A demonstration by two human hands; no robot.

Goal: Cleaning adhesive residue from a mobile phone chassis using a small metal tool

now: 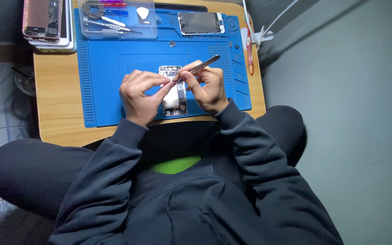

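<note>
The opened phone point(174, 93) is lying on the blue mat point(100, 68) in the middle of the desk point(60, 113). The right hand point(208, 88) is gripping tweezers point(200, 66), whose tip is reaching into the phone's top part. The left hand point(139, 95) is pinching the phone's edge to steady it. I think the tweezers should be moving slowly, with the phone kept flat. A tool box point(116, 18) and a screen point(200, 22) are lying further back.

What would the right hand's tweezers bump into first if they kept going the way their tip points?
Probably the left hand. The right hand aims the tweezers down-left over the opened phone, and their tip sits right by the left fingertips; depth is unclear.
</note>
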